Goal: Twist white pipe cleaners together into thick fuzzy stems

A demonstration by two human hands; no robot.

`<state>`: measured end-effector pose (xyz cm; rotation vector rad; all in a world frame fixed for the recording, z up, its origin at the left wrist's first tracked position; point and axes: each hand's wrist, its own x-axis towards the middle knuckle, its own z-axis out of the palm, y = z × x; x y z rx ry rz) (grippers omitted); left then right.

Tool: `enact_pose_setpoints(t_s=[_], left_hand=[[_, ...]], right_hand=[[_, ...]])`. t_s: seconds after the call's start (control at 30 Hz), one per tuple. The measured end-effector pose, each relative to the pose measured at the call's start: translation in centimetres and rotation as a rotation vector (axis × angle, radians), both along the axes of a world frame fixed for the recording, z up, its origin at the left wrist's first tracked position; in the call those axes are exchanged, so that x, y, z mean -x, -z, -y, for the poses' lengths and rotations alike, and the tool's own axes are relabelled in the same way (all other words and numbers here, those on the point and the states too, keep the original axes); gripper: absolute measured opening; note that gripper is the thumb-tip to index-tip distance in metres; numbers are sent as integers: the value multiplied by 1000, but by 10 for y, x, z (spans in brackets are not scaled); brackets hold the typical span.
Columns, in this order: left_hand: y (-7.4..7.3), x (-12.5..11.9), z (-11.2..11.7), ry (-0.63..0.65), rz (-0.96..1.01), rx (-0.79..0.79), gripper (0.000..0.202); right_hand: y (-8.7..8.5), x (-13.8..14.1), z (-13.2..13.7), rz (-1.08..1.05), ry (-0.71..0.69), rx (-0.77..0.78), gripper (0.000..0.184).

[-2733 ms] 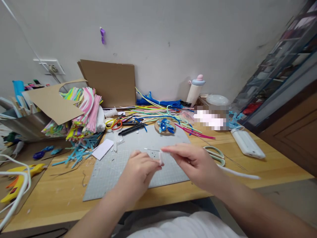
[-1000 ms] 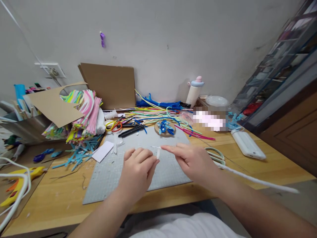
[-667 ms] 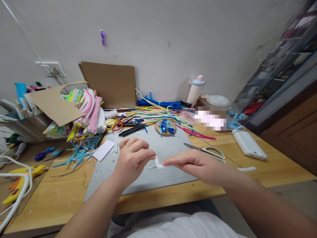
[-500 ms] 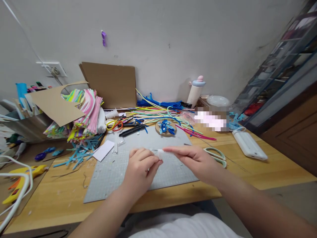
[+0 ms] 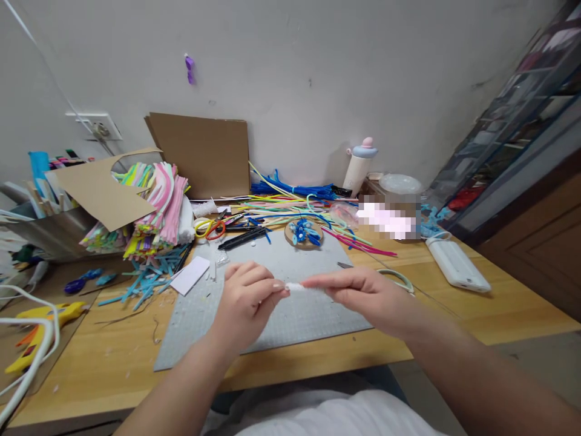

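Bridging left hand point(image 5: 245, 300) and right hand point(image 5: 373, 300), fuzzy white strip point(image 5: 295, 286)

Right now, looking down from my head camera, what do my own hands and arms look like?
Your left hand and right hand are bare, with no gloves or rings that I can see. Your left forearm and right forearm show no sleeve, watch, bracelet or marking. A white top appears at the bottom edge.

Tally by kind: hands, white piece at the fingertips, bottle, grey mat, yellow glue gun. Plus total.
Hands: 2 (left hand, right hand)
White piece: 1
Bottle: 1
Mat: 1
Glue gun: 1
Total: 6
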<state>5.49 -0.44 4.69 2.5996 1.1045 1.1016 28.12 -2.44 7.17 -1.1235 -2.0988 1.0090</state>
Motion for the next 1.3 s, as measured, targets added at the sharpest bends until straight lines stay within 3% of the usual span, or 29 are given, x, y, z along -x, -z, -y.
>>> enact_pose_setpoints(t_s=[0.13, 0.23, 0.37, 0.57, 0.7, 0.8, 0.87, 0.93, 1.07, 1.17, 1.23, 1.3], left_hand=[[8, -13, 18, -24, -1, 29, 15], [0, -11, 23, -44, -4, -26, 13], [-12, -2, 15, -151, 89, -115, 9], [-9, -3, 4, -69, 18, -265, 6], [-3, -2, 5, -64, -15, -370, 7], [0, -2, 7, -42, -90, -362, 6], [1, -3, 9, -36, -112, -267, 8], [2, -5, 10, -29, -88, -70, 11], [1, -5, 8, -81, 48, 607, 15], [3, -4, 4, -71, 177, 1099, 18], [4, -4, 3, 0, 218, 1202, 19], [6, -4, 3, 6, 167, 1086, 19]], right_hand=[[9, 5, -1, 131, 268, -259, 42], [9, 5, 0, 256, 300, -332, 44], [4, 2, 1, 91, 145, -128, 41], [-1, 4, -4, -90, 17, 211, 33], [2, 6, -10, -28, 62, 350, 26], [7, 7, -14, 67, 32, 337, 24], [9, 9, -13, 119, 16, 236, 24], [11, 10, -10, 188, 9, 70, 23], [14, 8, -1, 360, -72, -303, 21], [18, 6, 3, 444, -154, -477, 26], [20, 6, 3, 471, -157, -496, 25], [22, 7, 2, 472, -129, -452, 23]])
